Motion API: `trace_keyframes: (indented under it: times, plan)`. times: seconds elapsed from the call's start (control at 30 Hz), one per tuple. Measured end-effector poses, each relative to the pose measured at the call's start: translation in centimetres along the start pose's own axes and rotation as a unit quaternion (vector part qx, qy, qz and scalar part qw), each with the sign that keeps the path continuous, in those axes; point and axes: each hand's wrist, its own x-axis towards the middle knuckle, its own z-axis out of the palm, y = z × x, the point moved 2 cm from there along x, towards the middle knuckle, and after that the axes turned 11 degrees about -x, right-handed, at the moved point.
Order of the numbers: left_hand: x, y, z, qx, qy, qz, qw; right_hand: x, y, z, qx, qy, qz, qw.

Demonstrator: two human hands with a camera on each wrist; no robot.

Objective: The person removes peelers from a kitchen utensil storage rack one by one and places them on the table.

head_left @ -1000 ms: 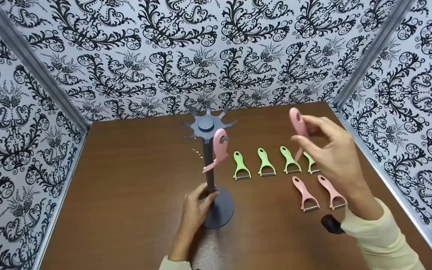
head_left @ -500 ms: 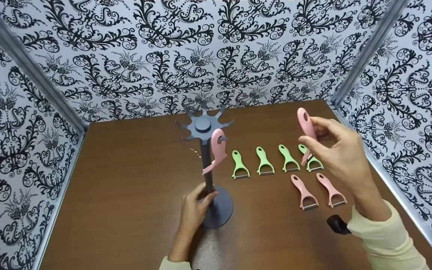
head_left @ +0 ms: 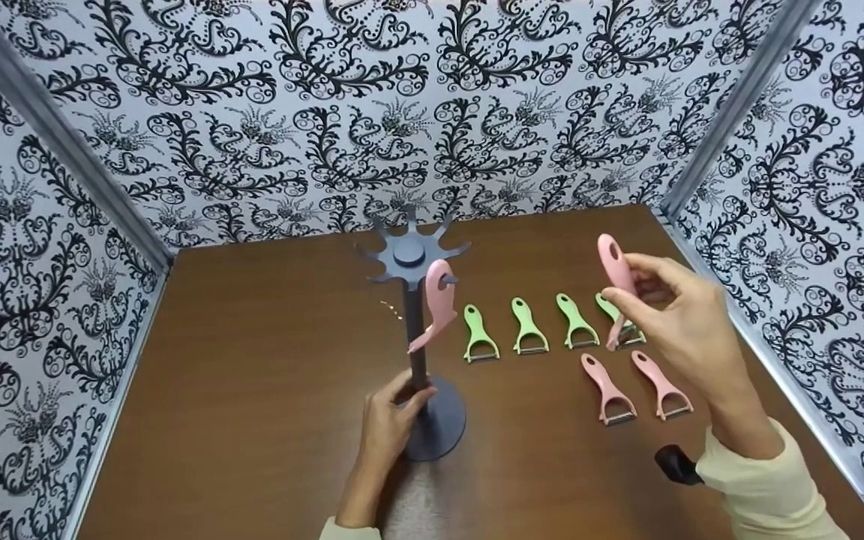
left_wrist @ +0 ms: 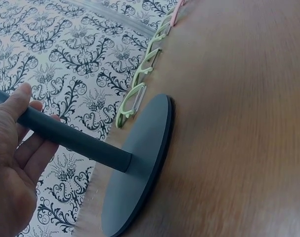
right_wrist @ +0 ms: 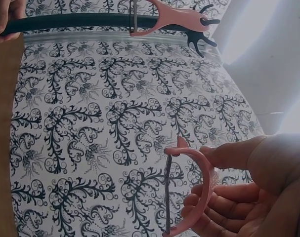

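My left hand (head_left: 389, 416) grips the lower pole of a dark grey stand (head_left: 439, 420), its fingers wrapped round it just above the round base (left_wrist: 140, 163). A ring of curved hooks (head_left: 409, 253) tops the stand. From one hook hangs a pink peeler (head_left: 441, 300) by the hole in its handle. Out to the right, my right hand (head_left: 679, 319) pinches a second pink peeler (head_left: 615, 262) between thumb and fingers, handle end up and above the table. The right wrist view shows the held peeler's blade (right_wrist: 167, 192) and curved frame.
Several green peelers (head_left: 528, 326) lie in a row on the brown table (head_left: 267, 390), right of the stand. Two pink peelers (head_left: 609, 390) lie nearer the front. Patterned panels (head_left: 342, 112) enclose the table at the back and sides.
My right hand has shifted slightly right and down with its pink peeler. The left hand stays on the pole, and the hanging peeler keeps its place.
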Motion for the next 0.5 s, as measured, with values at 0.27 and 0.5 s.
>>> trace_keyframes:
  times: [0.27, 0.5]
  plan:
    - [0.0, -0.2, 0.2, 0.011, 0.009, 0.023, 0.9996, -0.3, 1.1, 0.5, -0.059, -0.002, 0.004, 0.9982]
    - [-0.1, -0.2, 0.2, 0.003, 0.010, 0.020, 0.9998, -0.9, 2.1, 2.0, -0.113, -0.053, 0.012, 0.9921]
